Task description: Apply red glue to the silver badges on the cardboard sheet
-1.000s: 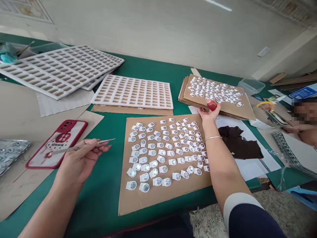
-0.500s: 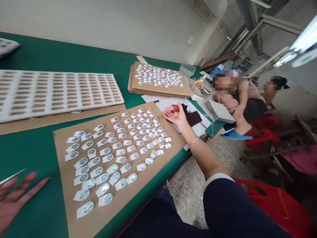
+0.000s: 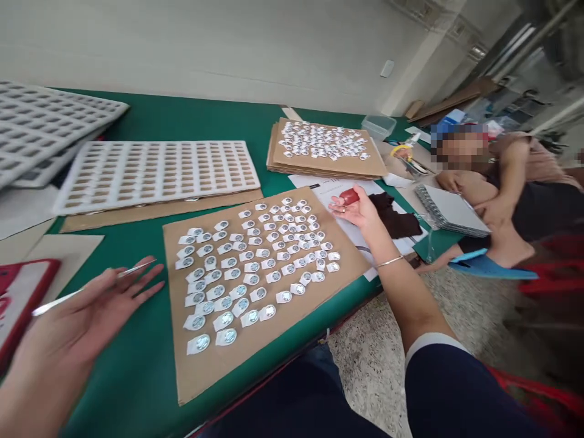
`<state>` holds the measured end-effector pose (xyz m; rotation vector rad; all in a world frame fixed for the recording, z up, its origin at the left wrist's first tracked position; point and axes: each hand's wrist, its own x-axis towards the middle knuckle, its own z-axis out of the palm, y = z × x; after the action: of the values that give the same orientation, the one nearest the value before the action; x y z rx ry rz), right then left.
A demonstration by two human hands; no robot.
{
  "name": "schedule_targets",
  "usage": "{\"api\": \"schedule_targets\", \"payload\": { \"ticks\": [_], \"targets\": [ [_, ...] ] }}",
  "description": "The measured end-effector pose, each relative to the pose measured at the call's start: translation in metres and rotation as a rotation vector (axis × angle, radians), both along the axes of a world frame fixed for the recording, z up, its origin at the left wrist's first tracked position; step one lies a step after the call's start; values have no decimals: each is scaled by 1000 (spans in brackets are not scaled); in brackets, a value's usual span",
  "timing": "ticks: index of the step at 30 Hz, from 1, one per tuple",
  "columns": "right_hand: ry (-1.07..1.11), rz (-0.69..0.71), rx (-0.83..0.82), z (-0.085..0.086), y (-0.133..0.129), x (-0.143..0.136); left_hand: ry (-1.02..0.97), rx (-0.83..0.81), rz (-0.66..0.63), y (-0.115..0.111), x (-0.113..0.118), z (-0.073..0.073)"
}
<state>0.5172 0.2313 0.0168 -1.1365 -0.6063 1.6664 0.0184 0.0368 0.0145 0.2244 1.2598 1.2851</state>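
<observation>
Each grip is full: on the tabletop (image 3: pixel 132 365), a cardboard sheet (image 3: pixel 201 374) lies just beside the left hand (image 3: pixel 91 309), at its three o'clock, and at the right hand's (image 3: pixel 359 212) eight. The left, fingers spread, pins a metal tool (image 3: pixel 59 302) aimed between two and three; the right curls around a red object (image 3: pixel 349 196). Silvery discs (image 3: pixel 227 336) dot the sheet.

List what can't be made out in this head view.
All in the head view:
Red phone case: cut off by the left edge.
Metal tool: middle hidden by the left hand.
Red object: partly covered by the right hand; what it is, unclear.
Dark cloth: partly behind the right hand.
White sheet: print too small to read.
</observation>
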Motion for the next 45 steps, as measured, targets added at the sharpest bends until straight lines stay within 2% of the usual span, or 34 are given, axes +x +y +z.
{"api": "schedule_targets", "payload": {
  "ticks": [2, 5, 8, 12, 17, 23, 35, 45],
  "targets": [
    [1, 35, 16, -2, 2, -9, 10, 113, -15, 1, 13, 7],
    [-9, 22, 19, -4, 3, -13, 4, 162, -7, 2, 22, 13],
    [-25, -15, 27, -5, 0, -14, 20, 181, 18, 1, 22, 12],
    [-54, -53, 45, -5, -4, -16, 41, 151, 90, -1, 22, 9],
    [-51, -1, 50, -9, -3, -13, 47, 74, 131, -1, 19, 9],
    [-16, 32, -49, -13, -1, -17, 52, 15, 125, -2, 9, 9],
    [-25, 99, -121, -9, 10, -24, 70, -43, 71, 6, 3, 11],
    [-22, 95, -97, -6, 9, -25, 99, -23, 41, 11, -1, 8]
  ]
}}
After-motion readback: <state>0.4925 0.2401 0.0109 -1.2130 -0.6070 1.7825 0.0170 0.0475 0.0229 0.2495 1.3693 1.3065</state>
